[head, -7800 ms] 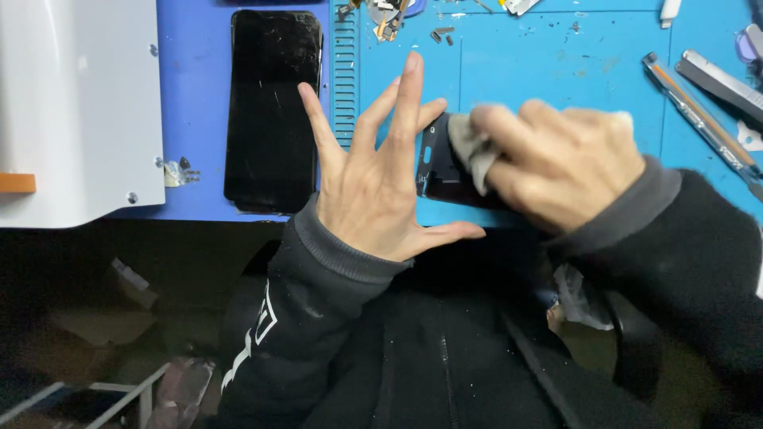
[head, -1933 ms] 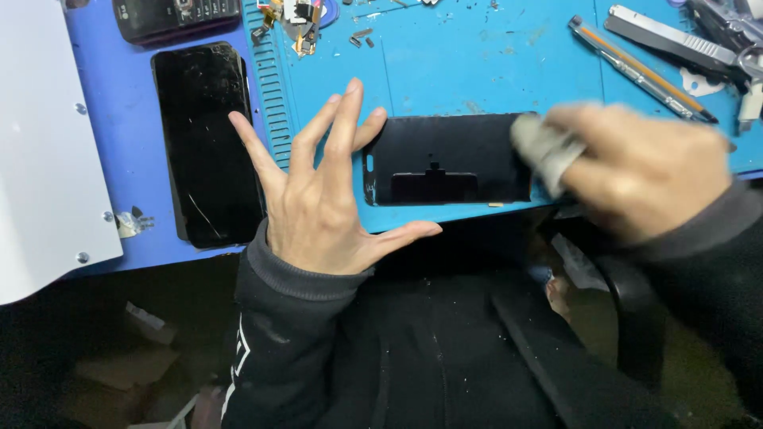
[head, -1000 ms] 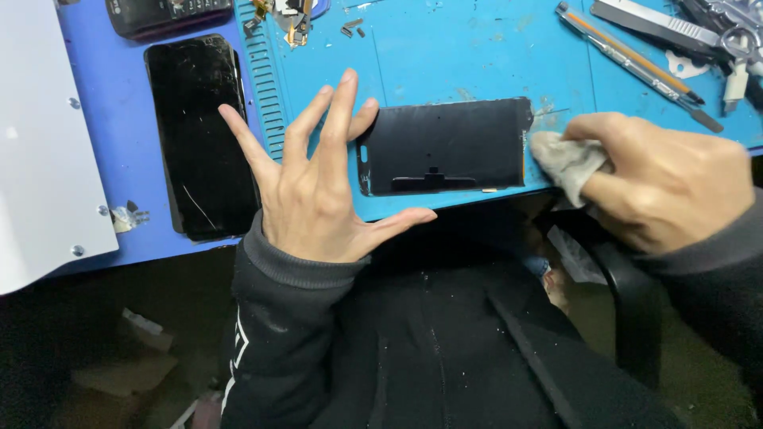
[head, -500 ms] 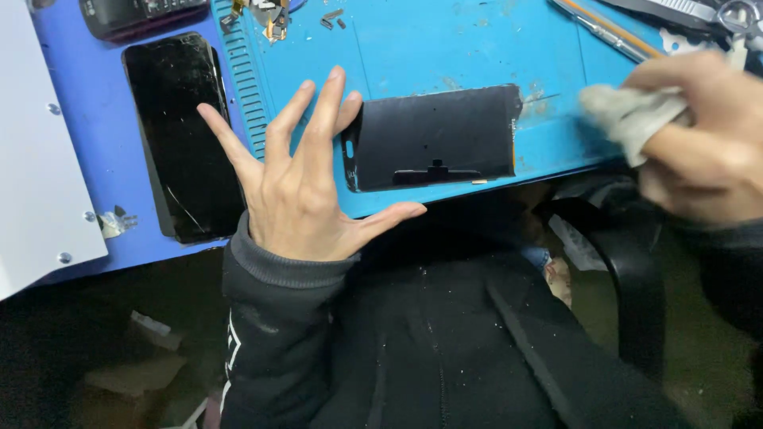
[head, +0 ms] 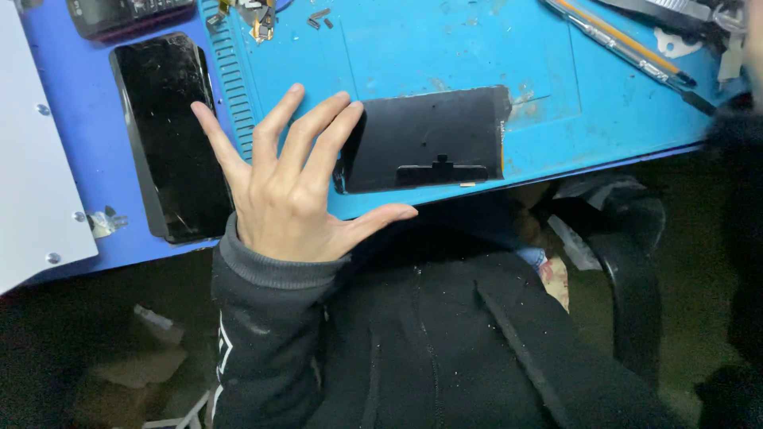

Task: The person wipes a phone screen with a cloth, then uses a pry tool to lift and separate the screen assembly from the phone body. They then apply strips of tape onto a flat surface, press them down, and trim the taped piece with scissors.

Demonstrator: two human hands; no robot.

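Observation:
My left hand [head: 290, 191] lies flat on the blue work mat [head: 445, 48] with its fingers spread. Its index and middle fingertips rest on the left end of a black phone screen panel [head: 429, 139], which lies lengthwise near the mat's front edge. The panel has a small black bracket along its near side. My right hand is almost wholly past the right edge of the view. Only its dark sleeve [head: 735, 151] and a sliver of skin at the top right corner show, so its grip is hidden.
A black phone [head: 167, 135] with a scuffed screen lies left of my hand on the blue surface. A white machine housing [head: 32, 183] fills the far left. Another dark device [head: 127, 14], small loose parts [head: 258, 16] and long thin tools [head: 628, 48] lie along the back.
My right hand, which was rubbing the panel with a grey cloth, has lifted away to the upper right and nearly left the view. The left hand has stayed flat by the panel.

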